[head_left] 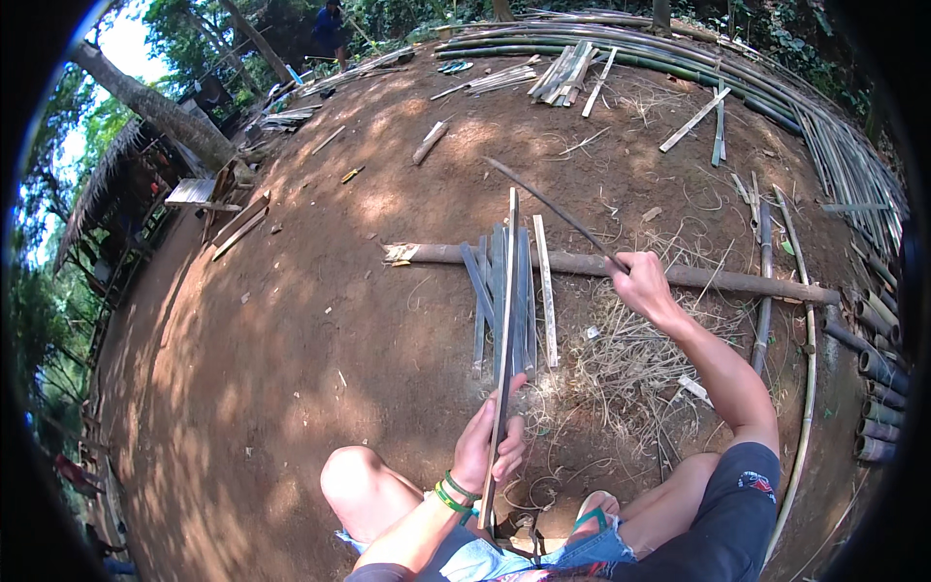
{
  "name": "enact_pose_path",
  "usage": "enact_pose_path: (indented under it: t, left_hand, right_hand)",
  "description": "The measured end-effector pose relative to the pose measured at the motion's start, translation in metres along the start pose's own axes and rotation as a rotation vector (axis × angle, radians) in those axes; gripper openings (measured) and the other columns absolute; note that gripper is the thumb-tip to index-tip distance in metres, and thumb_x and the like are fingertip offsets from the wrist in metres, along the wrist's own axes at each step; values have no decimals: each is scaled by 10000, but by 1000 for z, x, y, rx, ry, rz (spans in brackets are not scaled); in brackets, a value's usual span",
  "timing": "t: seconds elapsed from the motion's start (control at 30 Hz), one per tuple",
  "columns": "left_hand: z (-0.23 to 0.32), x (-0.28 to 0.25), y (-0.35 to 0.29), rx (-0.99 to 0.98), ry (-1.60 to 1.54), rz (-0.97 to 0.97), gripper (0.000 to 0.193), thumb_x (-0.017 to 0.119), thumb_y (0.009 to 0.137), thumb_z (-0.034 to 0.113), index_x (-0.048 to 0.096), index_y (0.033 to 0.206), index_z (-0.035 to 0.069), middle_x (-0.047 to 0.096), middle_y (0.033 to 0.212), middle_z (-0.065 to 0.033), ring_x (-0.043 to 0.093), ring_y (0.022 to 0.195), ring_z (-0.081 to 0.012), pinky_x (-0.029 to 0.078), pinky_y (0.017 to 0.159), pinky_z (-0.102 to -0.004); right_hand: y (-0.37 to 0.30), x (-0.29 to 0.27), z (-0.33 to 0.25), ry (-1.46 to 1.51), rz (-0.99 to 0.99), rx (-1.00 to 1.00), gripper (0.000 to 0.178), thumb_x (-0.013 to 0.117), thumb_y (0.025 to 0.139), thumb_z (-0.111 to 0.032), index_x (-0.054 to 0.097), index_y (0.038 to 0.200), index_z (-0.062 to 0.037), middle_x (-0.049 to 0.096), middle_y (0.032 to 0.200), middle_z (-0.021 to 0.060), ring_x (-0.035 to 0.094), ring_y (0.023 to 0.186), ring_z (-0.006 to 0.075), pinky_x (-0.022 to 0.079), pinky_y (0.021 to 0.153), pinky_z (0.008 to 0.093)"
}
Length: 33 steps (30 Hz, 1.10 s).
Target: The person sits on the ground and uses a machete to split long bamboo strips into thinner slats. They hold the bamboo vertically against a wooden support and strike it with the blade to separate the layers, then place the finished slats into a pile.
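Observation:
My left hand [488,444], with green bands at the wrist, is closed round a long bamboo strip [505,335]. The strip runs from between my knees out past the pole, its pale edge and dark side both showing. In my right hand [642,286], raised to the right of the strip, is the end of a machete [553,206]. Its long dark blade, seen nearly edge-on, points far left and stands apart from the strip. My fist hides its handle. Several dark bamboo strips [480,306] and a pale one [546,291] lean on a brown pole [718,278] on the ground.
Pale shavings [621,373] cover the dirt below my right arm. A thin bamboo pole [808,388] and stacked bamboo tubes [878,427] lie at the right. Far off are a bundle of split bamboo [564,73], a yellow-handled tool [351,175] and a standing person [330,29].

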State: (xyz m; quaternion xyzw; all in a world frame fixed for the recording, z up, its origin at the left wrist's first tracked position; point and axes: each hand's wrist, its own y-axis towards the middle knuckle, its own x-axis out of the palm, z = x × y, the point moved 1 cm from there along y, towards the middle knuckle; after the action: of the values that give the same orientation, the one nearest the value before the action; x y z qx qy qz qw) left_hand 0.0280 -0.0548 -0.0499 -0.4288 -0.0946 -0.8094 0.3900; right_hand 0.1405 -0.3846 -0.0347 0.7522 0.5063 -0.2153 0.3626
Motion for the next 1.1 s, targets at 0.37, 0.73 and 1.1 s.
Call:
enact_pose_path:
  t: [0.37,0.73,1.1]
  left_hand:
    - [2,-3,16,58,81,137,604,351,1063,526,234,1577,232,383,580,20,372,352,-88,320,336,-231]
    - [-10,10,-6,5,344,76,558,271,1103,413,188,1588,150,381,554,15,341,363,-84,335,385,-222]
    - [-14,-2,0,58,515,35,498,325,1096,399,324,1481,83,420,576,1,382,381,-84,337,386,-213]
  right_hand:
    - [-103,44,-95,8,-457,-556,133,656,684,-165,712,747,-63,653,608,174,661,567,381,542,561,490]
    - [-18,20,-51,-106,-216,-240,186,590,778,-141,756,797,-61,640,598,207,639,547,401,538,605,498]
    - [27,-17,16,35,94,102,342,597,915,-241,682,738,39,593,568,225,596,520,329,427,564,461]
